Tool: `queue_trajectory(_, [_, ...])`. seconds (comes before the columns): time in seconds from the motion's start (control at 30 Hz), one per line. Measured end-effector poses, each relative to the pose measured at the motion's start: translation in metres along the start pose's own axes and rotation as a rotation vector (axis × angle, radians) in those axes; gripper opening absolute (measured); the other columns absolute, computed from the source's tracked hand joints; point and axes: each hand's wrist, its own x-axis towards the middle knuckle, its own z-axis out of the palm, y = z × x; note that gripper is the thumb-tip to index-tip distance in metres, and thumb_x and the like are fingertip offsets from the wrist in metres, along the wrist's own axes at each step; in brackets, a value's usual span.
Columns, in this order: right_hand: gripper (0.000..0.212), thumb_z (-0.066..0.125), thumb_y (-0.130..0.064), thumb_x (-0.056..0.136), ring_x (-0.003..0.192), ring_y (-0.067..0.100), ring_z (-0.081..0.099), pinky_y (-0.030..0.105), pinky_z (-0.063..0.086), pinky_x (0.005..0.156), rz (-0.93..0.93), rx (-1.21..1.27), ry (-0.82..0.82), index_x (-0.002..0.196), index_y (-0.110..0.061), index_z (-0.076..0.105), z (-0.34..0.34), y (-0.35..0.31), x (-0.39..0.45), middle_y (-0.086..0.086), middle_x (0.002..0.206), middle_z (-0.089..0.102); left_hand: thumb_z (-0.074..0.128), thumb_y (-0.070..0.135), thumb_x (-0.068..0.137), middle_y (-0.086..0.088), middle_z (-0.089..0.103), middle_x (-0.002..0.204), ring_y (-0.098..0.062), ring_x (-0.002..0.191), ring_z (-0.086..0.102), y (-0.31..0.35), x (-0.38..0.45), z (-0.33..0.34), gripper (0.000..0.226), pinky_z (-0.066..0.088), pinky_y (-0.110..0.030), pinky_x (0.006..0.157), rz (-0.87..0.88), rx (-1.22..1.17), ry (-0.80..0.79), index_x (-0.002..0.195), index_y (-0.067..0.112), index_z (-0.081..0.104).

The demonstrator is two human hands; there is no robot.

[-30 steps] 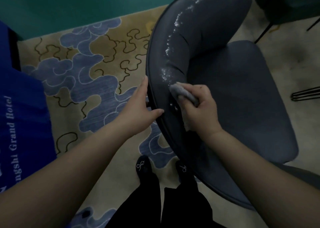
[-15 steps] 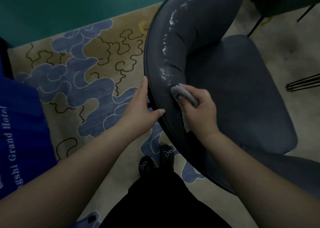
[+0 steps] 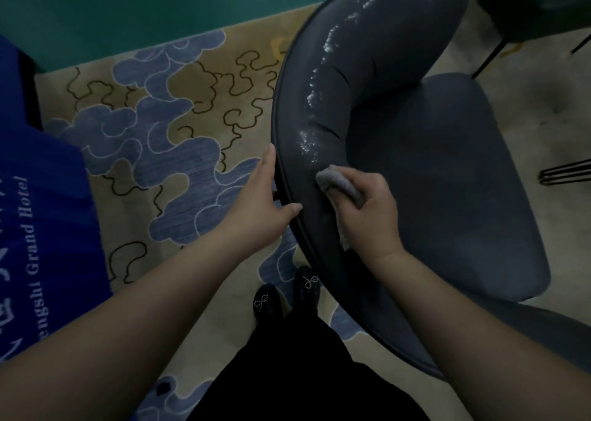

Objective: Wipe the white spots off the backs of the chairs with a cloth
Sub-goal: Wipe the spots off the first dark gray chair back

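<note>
While the left hand stays flat against the outer rim of the chair back, fingers straight, the right hand has kept the cloth gripped just below the nearest white spots, so most remain to wipe.

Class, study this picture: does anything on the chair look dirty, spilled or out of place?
Yes. A trail of white spots runs along the padded chair back, beyond the cloth in the right hand. They stand out against the dark upholstery.
</note>
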Motion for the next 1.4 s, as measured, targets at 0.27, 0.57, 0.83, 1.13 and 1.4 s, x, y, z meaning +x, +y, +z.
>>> queue_trajectory(0.27, [0.038,0.07,-0.009,0.084,0.089,-0.001,0.051,0.002,0.038,0.083,-0.094,-0.053,-0.04,0.118,-0.027,0.067,0.006,-0.005,-0.012,0.005,0.1,0.048,0.058,0.009,0.091,0.016,0.011,0.159,-0.017,0.141,0.029,0.0,0.003,-0.001,0.089,0.034,-0.044,0.112,-0.025,-0.109,-0.022,0.15,0.043,0.0])
queue_trajectory(0.57, [0.038,0.071,-0.008,0.083,0.087,0.005,0.051,0.004,0.039,0.085,-0.15,-0.068,-0.018,0.118,-0.022,0.067,0.009,-0.002,-0.004,0.003,0.098,0.045,0.056,0.006,0.092,0.017,0.014,0.158,-0.02,0.141,0.029,0.0,0.006,0.0,0.086,0.034,-0.045,0.112,-0.027,-0.155,-0.018,0.15,0.043,0.004])
queue_trajectory(0.83, [0.039,0.074,-0.005,0.08,0.089,0.014,0.054,0.009,0.042,0.086,-0.259,-0.064,0.006,0.116,-0.019,0.068,0.017,0.002,0.02,0.007,0.098,0.046,0.056,0.009,0.092,0.009,0.024,0.156,-0.021,0.138,0.035,0.005,0.015,-0.003,0.084,0.037,-0.043,0.109,-0.03,-0.17,0.009,0.15,0.043,0.006])
queue_trajectory(1.13, [0.033,0.072,-0.015,0.084,0.09,0.008,0.053,0.005,0.039,0.083,-0.167,0.003,0.036,0.114,-0.026,0.068,0.028,-0.006,0.067,0.004,0.1,0.047,0.057,0.01,0.091,0.008,0.026,0.155,-0.019,0.136,0.038,0.011,0.021,-0.005,0.084,0.037,-0.043,0.11,-0.044,-0.139,0.024,0.151,0.04,0.006])
queue_trajectory(1.4, [0.031,0.07,-0.017,0.085,0.092,0.004,0.056,0.012,0.046,0.087,-0.131,0.052,-0.028,0.114,-0.025,0.069,0.029,-0.011,0.077,0.004,0.103,0.053,0.059,0.014,0.09,0.005,0.031,0.152,-0.016,0.135,0.037,0.021,0.034,-0.01,0.084,0.039,-0.042,0.108,-0.063,-0.12,0.065,0.152,0.037,0.007])
